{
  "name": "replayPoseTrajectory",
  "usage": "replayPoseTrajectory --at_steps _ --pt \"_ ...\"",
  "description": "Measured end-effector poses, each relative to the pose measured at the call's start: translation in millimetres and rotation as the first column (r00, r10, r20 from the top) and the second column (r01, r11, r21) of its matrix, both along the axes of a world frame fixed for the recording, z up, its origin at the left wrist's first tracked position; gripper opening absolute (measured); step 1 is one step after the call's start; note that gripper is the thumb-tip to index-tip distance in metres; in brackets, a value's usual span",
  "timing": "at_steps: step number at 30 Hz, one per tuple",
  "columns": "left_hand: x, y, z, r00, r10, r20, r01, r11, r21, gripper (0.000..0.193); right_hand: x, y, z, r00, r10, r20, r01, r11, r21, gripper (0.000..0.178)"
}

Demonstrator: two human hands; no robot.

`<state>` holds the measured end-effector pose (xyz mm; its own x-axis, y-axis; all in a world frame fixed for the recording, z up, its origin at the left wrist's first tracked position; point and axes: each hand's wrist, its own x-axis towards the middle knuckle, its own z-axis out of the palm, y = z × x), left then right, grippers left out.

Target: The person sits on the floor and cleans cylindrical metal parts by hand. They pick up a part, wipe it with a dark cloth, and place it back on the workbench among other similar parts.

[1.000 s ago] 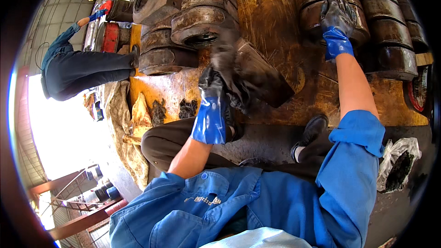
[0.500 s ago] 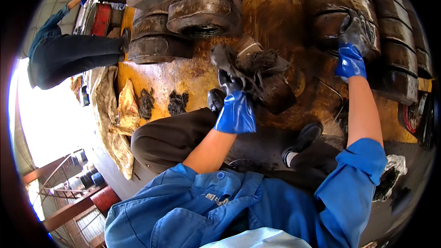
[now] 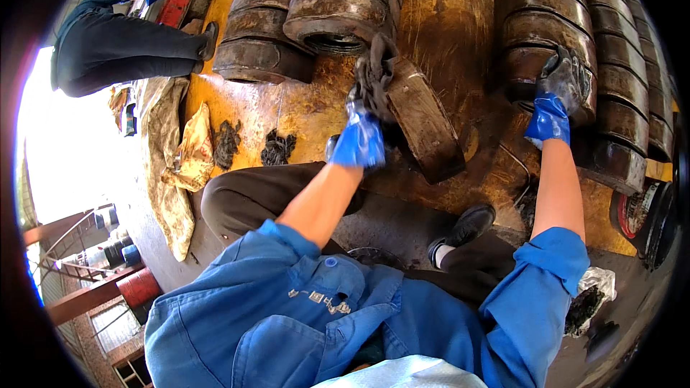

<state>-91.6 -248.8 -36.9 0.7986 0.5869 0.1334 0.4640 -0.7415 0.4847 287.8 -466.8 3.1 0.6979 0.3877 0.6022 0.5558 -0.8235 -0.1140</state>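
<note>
The dirty metal block (image 3: 425, 126) is lying a little right of the middle of the frame, in the upper half, on the yellow-brown sheet (image 3: 438, 7). It is longer than it is wide, and its long side is running on a slant, from upper left down to lower right. Its low end is pointing toward the black shoe (image 3: 471, 223). The left hand (image 3: 357, 104) is the nearer one: it is staying close to the block's upper-left end, so the block is lying to its right and a bit lower. This hand is closing around a dark rag (image 3: 374, 72), which is bunching up by that end; I cannot tell if the rag is touching the metal. The right hand (image 3: 564, 80) is resting well apart, with the block lying to its lower left. Its fingers are spreading a little over the front ring (image 3: 528, 68) of a row on the right, not pinching anything that I can see. Farther out, another big ring (image 3: 336, 20) is sitting above the rag, two dark clumps (image 3: 227, 145) are lying at the left, and a co-worker (image 3: 129, 47) is bending over at the upper left.
</note>
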Motion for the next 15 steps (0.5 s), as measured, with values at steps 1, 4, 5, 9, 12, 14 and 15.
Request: replayPoseTrajectory --at_steps 1,4,5,9,12,14,15 --pt "-5.3 -18.2 12.3 1.000 -0.014 0.019 0.013 1.000 0.025 0.040 1.6 -1.4 -5.7 1.000 -0.008 0.003 0.008 1.000 -0.007 0.040" --pt "-23.4 -66.7 26.0 0.999 -0.036 0.005 0.035 0.998 0.056 0.040 -4.5 3.3 -3.1 1.000 -0.011 -0.026 0.011 1.000 -0.027 0.039" --pt "-26.4 -75.3 23.8 1.000 -0.028 -0.009 0.029 0.998 0.060 0.040 -11.6 6.9 5.9 0.999 -0.020 -0.043 0.018 0.998 -0.060 0.039" --pt "-18.5 -76.0 1.4 1.000 0.004 -0.012 -0.004 0.999 0.045 0.040 -6.8 0.8 6.6 1.000 -0.007 -0.009 0.007 0.995 -0.100 0.039" --pt "-12.5 -62.0 -19.7 0.999 0.047 -0.011 -0.047 0.999 0.014 0.040 -9.6 1.7 13.7 0.999 0.043 -0.011 -0.044 0.991 -0.124 0.036" --pt "-10.2 -50.9 -32.7 0.998 0.065 -0.005 -0.065 0.997 -0.033 0.040 -10.3 4.2 7.1 1.000 0.015 -0.011 -0.016 0.998 -0.067 0.035" --pt "-9.3 -45.9 -39.1 0.997 0.074 0.000 -0.074 0.995 -0.066 0.040 -12.1 4.0 9.5 1.000 0.017 0.010 -0.016 0.997 -0.073 0.032"
